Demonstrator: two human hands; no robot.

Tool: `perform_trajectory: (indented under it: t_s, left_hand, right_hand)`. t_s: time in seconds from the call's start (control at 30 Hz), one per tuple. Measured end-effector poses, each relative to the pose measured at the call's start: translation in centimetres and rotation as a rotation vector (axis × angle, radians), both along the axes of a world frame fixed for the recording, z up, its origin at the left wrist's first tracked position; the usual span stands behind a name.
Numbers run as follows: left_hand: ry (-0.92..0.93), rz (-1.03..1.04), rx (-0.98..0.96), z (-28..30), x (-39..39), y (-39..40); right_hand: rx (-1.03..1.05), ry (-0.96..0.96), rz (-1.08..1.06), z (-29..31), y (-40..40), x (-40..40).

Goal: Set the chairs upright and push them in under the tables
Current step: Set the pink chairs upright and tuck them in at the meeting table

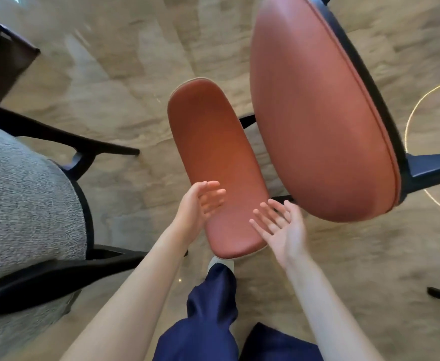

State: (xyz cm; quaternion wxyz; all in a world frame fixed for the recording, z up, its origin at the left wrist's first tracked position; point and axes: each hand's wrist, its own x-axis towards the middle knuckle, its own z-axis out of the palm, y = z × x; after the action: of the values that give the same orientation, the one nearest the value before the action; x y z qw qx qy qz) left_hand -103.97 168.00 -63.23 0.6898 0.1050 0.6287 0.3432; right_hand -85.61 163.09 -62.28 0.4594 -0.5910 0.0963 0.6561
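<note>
head view, looking down. a chair upholstered in smooth, reddish-brown leather-like material lies tipped on the floor: its oblong backrest (215,162), rounded at both ends and edged with pale piping, sits at centre, and its broad oval seat cushion (320,108), with a stitched seam round the rim, stands on edge to the right. the seat is mounted on a dark, matte frame (427,169) whose straight legs project to the right. the left hand (200,204) hangs over the near left edge of the backrest, fingers loosely spread and slightly curved, gripping nothing; whether it touches the leather cannot be told. the right hand (281,225) is palm-up with fingers splayed, just beside the near right edge of the backrest and close to the lower rim of the seat cushion, also holding nothing. the two hands are apart, one on each side of the backrest's near end. both forearms are bare. at left stands a second chair (28,201) with coarse, speckled grey woven fabric and curved black arms. a dark brown table corner (10,61) shows at upper left. the floor (125,74) is beige with a streaked, stone-like pattern and a thin curved gold inlay (411,118) at right. glossy navy trousers (208,308) and a pale shoe (220,263) appear below.
</note>
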Motion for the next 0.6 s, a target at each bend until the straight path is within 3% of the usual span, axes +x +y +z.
perform_trajectory:
  t_s: [0.1, 0.2, 0.27, 0.43, 0.5, 0.6]
  left_hand:
    - [0.011, 0.049, -0.051, -8.0, -0.6, -0.4]
    - [0.043, 0.059, -0.113, -13.8, -1.2, -1.3]
    - [0.061, 0.050, -0.176, -16.1, -1.3, -2.2]
    - [0.183, -0.052, -0.254, -18.0, -1.1, -4.4]
    - [0.241, -0.094, -0.237, -19.0, -1.4, -5.4]
    - [0.304, -0.098, -0.252, -20.9, -1.7, -6.6]
  right_hand:
    - [0.015, -0.163, 0.046, -6.5, 0.2, 0.0]
    - [0.124, -0.430, 0.324, -11.1, 0.4, -0.9]
    - [0.298, -0.665, 0.654, -12.9, -0.1, -1.8]
    - [0.716, -1.205, 1.787, -14.6, -2.6, -5.1]
    - [0.656, -1.307, 2.114, -14.8, -3.3, -7.1]
    - [0.521, -1.490, 2.437, -16.0, -3.9, -9.9]
